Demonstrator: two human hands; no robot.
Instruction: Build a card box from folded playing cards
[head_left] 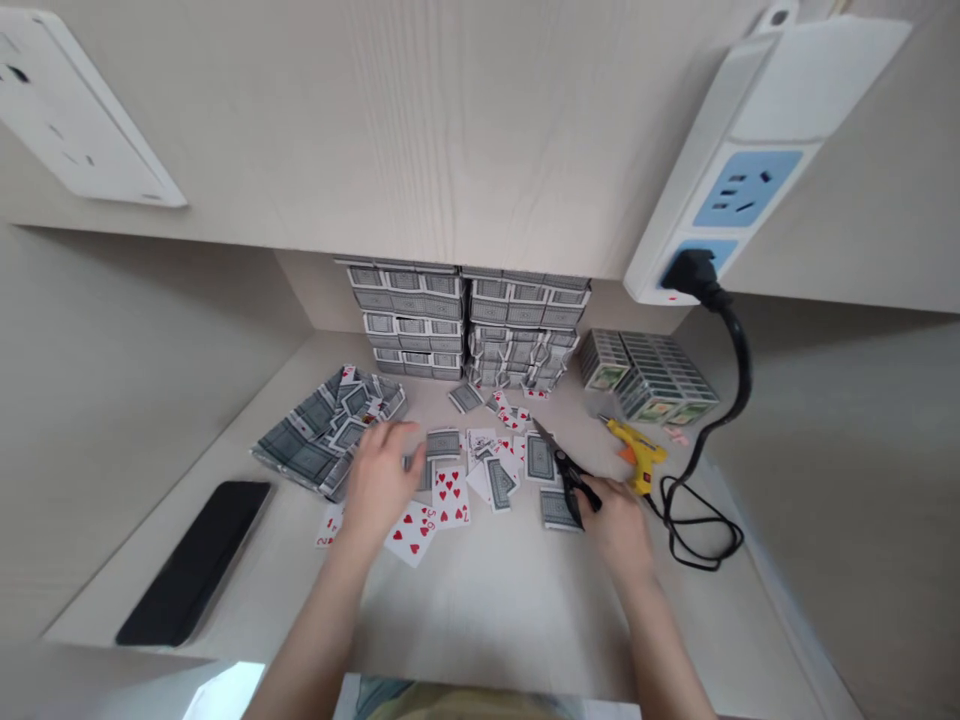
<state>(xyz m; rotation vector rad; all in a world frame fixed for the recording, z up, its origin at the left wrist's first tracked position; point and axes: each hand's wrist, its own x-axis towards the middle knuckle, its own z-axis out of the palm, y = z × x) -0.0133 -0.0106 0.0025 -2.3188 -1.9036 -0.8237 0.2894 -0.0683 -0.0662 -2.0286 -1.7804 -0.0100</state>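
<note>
Left hand: fingers spread flat, touching loose playing cards on the worktop, gripping nothing.
Right hand: fingers closed around black scissors.
Nearby: yellow glue gun.

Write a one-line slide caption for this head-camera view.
Left hand spread over scattered playing cards while right hand grips black scissors, beside a yellow glue gun and stacked card decks.

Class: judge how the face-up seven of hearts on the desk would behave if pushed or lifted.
The seven of hearts looks thin and flat, so probably light and bendy. Flush on the smooth desk, it would likely slide rather than lift. It seems to touch a neighbouring card, which may shift.
</note>
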